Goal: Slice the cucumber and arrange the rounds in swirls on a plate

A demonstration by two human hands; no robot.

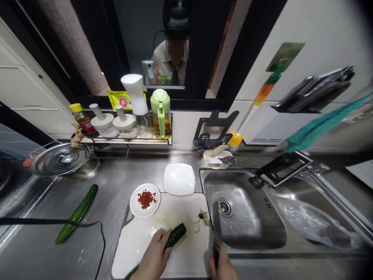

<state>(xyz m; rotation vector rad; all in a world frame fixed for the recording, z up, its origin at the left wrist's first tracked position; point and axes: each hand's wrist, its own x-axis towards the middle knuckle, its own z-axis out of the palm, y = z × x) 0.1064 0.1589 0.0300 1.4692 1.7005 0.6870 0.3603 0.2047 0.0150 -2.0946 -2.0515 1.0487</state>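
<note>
My left hand (154,254) is closed around a dark green cucumber (176,234) that lies on the white cutting board (180,256). My right hand (223,266) grips the handle of a knife (216,223), whose blade points away along the board's right edge, beside the sink. Small cucumber trimmings (203,219) lie on the board near the blade. A round white plate with red bits (145,200) rests on the board's far left corner.
A second whole cucumber (77,214) lies on the steel counter to the left. A square white dish (178,178) sits behind the board. The sink (244,217) is to the right, a lidded pan (62,160) far left, bottles and jars on a rack (128,116) behind.
</note>
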